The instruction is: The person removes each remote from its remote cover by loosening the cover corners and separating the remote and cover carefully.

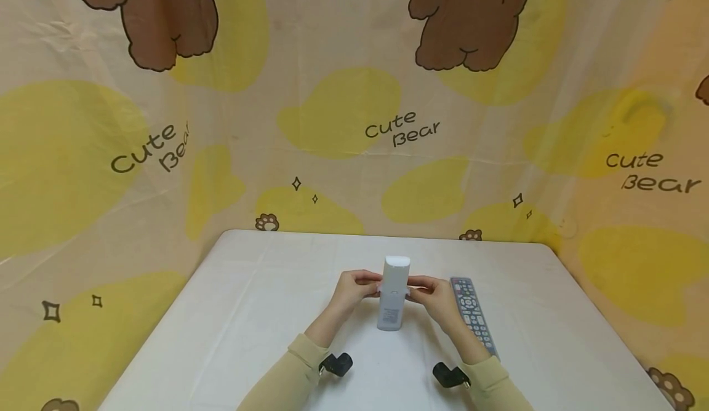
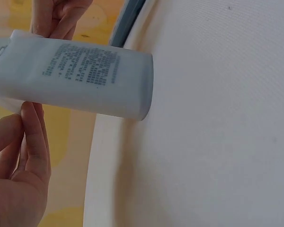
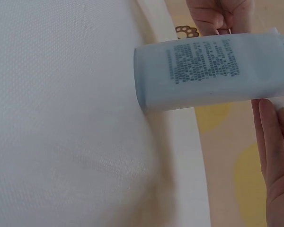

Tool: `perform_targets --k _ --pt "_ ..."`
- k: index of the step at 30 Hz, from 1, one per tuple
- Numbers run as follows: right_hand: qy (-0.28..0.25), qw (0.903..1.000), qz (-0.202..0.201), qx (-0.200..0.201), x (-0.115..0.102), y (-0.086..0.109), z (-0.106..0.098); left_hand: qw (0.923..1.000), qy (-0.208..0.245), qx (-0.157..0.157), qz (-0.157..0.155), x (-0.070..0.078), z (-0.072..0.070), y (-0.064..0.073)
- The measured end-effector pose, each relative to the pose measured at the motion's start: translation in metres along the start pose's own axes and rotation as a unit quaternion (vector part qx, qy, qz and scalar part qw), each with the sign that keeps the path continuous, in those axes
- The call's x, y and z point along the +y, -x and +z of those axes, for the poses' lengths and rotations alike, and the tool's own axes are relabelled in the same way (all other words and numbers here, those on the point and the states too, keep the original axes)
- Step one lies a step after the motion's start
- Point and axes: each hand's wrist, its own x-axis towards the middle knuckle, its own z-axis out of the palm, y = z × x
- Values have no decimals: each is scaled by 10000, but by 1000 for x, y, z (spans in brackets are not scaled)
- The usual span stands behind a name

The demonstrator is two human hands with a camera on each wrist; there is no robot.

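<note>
A white remote control [image 1: 397, 269] stands upright with its back towards me, its lower end right at the tabletop. Around its lower part is a translucent protective sleeve [image 2: 31, 66], through which small printed text shows. My left hand [image 1: 354, 291] pinches the sleeve's edge between thumb and fingers on the left side. On the opposite side, my right hand [image 1: 434, 297] pinches the other edge at about the same height. The remote's button side is hidden in all views.
A grey remote control [image 1: 471, 312] lies buttons up just right of my right forearm, partly covered by it. The white table [image 1: 266, 288] ends at a cloth backdrop [image 1: 332, 171] printed with bears. Black wrist cameras [image 1: 339, 365] hang under both sleeves.
</note>
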Motion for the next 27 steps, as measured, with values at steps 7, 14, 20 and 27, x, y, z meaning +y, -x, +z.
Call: perform_targets --k 7,14,20,27 --pt "83 9999 117 -20 2 1 0 10000 -73 -57 -4 -4 -1 0" --pt "181 9997 145 -50 -6 5 1 9997 14 -235 87 5 -2 7" --pt "312 9992 249 7 0 3 2 9997 -152 -174 -1 -3 -2 3" --pt "298 9991 307 27 1 4 2 9997 -187 -172 -70 -2 -1 4"
